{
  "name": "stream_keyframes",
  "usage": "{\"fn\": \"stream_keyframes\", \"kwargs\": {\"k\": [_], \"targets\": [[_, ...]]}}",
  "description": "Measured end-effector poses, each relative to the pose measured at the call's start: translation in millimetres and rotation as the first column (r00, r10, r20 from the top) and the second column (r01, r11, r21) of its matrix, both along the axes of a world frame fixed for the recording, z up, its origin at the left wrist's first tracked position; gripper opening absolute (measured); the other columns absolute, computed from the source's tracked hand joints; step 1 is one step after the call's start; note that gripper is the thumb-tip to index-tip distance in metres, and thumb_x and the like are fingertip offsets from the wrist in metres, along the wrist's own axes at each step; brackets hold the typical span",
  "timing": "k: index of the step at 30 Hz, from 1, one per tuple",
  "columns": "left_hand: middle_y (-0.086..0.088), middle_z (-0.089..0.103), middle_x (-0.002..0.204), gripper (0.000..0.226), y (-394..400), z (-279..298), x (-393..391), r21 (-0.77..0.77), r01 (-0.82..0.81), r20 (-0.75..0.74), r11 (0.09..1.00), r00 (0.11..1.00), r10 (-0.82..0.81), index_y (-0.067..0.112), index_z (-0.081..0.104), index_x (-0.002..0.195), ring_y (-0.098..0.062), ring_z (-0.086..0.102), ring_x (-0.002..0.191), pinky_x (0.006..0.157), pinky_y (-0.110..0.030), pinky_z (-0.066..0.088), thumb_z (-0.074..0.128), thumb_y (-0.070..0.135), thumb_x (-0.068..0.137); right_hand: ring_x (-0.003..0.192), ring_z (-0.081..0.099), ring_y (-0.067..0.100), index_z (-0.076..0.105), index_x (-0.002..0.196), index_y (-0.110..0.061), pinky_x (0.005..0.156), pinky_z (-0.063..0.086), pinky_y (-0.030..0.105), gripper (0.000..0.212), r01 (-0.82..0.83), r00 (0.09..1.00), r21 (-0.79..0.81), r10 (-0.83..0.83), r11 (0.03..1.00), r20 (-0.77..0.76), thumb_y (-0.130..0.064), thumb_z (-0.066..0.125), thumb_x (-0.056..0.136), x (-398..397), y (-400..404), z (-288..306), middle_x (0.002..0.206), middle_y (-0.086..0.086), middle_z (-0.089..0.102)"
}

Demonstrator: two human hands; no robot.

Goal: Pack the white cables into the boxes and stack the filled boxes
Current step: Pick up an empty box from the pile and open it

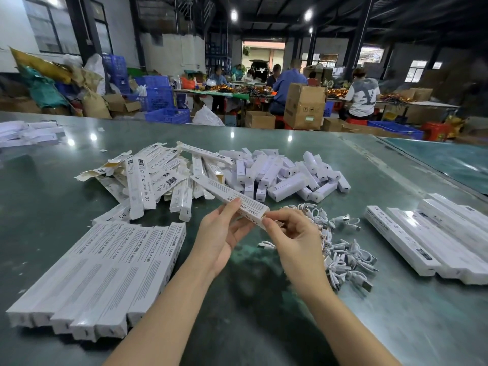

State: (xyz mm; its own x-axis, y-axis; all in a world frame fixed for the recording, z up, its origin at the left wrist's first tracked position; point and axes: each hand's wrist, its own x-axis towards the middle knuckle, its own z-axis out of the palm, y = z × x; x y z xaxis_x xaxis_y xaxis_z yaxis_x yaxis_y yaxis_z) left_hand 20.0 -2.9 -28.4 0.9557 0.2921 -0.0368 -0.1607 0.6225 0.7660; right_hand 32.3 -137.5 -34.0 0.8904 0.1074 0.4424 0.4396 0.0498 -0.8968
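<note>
Head view, held box: a long, thin white cardboard box with grey print point(232, 198) is up above the green table point(264, 299), between both hands, pointing away to the left.
Left hand: the left hand point(224, 231) holds the box from under near its near end, thumb on top, fingers point(244, 231) loosely curled below.
Right hand: the right hand point(293, 233) pinches the near end of the box with thumb and first finger, at the flap it seems. I cannot tell if a cable is already inside.
Cables: a heap of short white USB cables, coiled point(340, 249), lies on the table just right of the right hand.
Boxes: a neat row of closed white boxes point(105, 273) lies at the left; another row point(435, 239) at the right; loose open boxes point(148, 178) further back.
Handling: the box looks light and easy to crush, so better take it by the edges near the end. The cables look soft and springy, likely to tangle; pick one by its coil.
</note>
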Motion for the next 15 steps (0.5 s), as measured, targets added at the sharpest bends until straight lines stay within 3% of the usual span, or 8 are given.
{"fn": "stream_keyframes", "kwargs": {"k": [4, 9, 15], "targets": [[-0.012, 0.075, 0.091, 0.013, 0.4, -1.0, -0.2, 0.101, -0.02, 0.041, 0.995, 0.999, 0.016, 0.003, 0.064, 0.106, -0.022, 0.074, 0.084, 0.069, -0.029, 0.06, 0.058, 0.007, 0.095, 0.051, 0.043, 0.002, 0.062, 0.08, -0.011, 0.05, 0.036, 0.014, 0.01, 0.001, 0.997, -0.025, -0.003, 1.0, -0.079, -0.008, 0.071, 0.084, 3.0, -0.9, -2.0, 0.061, -0.005, 0.054], [-0.014, 0.074, 0.091, 0.012, 2.7, 0.1, 0.2, 0.034, -0.065, 0.062, 0.997, 0.996, 0.063, 0.002, 0.064, 0.104, -0.022, 0.072, 0.083, 0.069, -0.028, 0.06, 0.059, 0.008, 0.094, 0.067, 0.059, 0.01, 0.062, 0.092, -0.018, 0.062, 0.05, 0.022, 0.015, -0.142, 0.979, 0.087, 0.152, 0.986, -0.132, -0.023, 0.072, 0.083, -4.7, 1.9, 0.7, 0.074, -0.008, 0.066], [-0.013, 0.074, 0.087, 0.01, 2.6, 1.4, 1.3, -0.014, -0.053, 0.082, 0.998, 0.995, 0.054, 0.005, 0.065, 0.101, -0.021, 0.072, 0.079, 0.066, -0.028, 0.059, 0.06, 0.007, 0.092, 0.067, 0.064, 0.012, 0.068, 0.101, -0.013, 0.067, 0.052, 0.026, 0.015, -0.135, 0.949, 0.271, 0.203, 0.953, -0.242, -0.007, 0.065, 0.089, -3.1, 3.6, 3.3, 0.081, -0.002, 0.069]]}}
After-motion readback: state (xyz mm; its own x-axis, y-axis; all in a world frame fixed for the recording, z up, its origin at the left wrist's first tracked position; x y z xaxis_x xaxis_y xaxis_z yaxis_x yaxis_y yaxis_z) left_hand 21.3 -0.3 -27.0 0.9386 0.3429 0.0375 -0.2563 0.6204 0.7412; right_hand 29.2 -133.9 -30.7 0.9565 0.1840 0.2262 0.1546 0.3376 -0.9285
